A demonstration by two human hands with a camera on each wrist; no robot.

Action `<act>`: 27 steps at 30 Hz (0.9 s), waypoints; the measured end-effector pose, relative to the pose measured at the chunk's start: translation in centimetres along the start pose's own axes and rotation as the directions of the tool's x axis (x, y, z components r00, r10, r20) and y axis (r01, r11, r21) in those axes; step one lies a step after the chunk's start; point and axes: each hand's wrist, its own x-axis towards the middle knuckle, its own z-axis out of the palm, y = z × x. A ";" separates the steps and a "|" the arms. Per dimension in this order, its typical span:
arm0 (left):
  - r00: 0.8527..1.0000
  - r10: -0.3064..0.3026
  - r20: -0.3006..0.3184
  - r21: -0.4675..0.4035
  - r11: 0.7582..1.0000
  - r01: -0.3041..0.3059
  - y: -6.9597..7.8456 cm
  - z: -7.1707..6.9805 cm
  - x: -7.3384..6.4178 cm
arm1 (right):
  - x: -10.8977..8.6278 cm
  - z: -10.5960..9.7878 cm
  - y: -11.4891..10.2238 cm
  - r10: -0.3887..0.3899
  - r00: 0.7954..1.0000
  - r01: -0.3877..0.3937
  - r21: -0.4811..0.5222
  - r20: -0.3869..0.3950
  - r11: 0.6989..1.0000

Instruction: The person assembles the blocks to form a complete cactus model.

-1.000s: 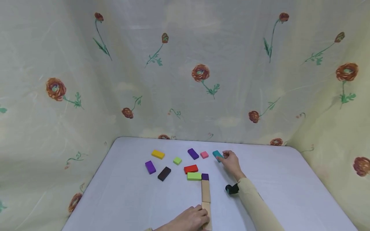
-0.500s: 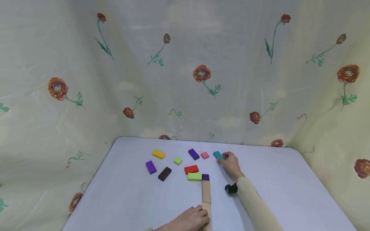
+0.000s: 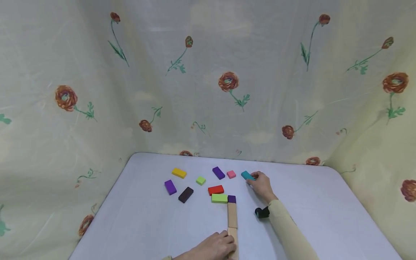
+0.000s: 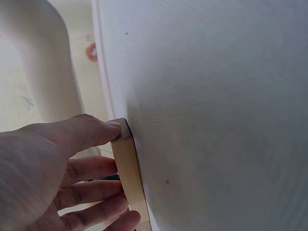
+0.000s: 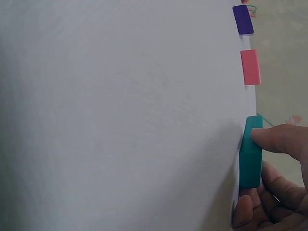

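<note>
At the back of the table, my right hand (image 3: 261,186) grips a teal block (image 3: 247,175) near its right end. In the right wrist view the thumb lies on one face of the teal block (image 5: 250,159), the other fingers behind and below it. My left hand (image 3: 214,246) holds the nearest plain wooden block (image 3: 232,234) at the front. The left wrist view shows its thumb on the end of this wooden block (image 4: 129,171) and fingers along its side. A second wooden block (image 3: 232,215), a small dark purple block (image 3: 231,199) and a lime block (image 3: 219,198) continue the line.
A red block (image 3: 216,190) lies just behind the lime one. Pink (image 3: 231,174), purple (image 3: 219,172), yellow (image 3: 179,173), small lime (image 3: 200,180), violet (image 3: 170,187) and dark brown blocks (image 3: 186,195) are scattered on the white table (image 3: 139,216). Flowered cloth (image 3: 182,90) hangs around it.
The right hand's raised fingers have come down, closing on the right end of the teal block. The left hand and the line of blocks stay in place; the head view shifts slightly.
</note>
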 end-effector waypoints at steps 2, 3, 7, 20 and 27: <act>1.000 0.000 -0.001 0.002 1.000 0.000 0.0 0.0 0.0 | -0.1 -0.2 0.0 0.002 1.000 -0.002 -0.007 0.010 1.000; 1.000 0.002 -0.004 0.005 1.000 -0.002 0.0 0.0 0.0 | -0.1 -0.4 -0.1 0.003 1.000 -0.003 -0.009 0.017 1.000; 1.000 0.009 -0.017 0.029 1.000 -0.009 0.3 -0.2 -0.1 | -0.4 -0.8 -0.1 0.004 0.999 -0.002 -0.035 0.037 0.999; 0.999 0.018 -0.046 0.042 0.999 -0.016 0.2 0.0 -0.1 | -1.8 -2.3 0.5 -0.060 0.987 0.074 -0.090 0.150 0.993; 1.000 0.012 -0.025 0.021 1.000 -0.012 0.3 -0.3 -0.2 | -2.9 -3.0 0.7 -0.093 0.977 0.118 -0.122 0.194 0.986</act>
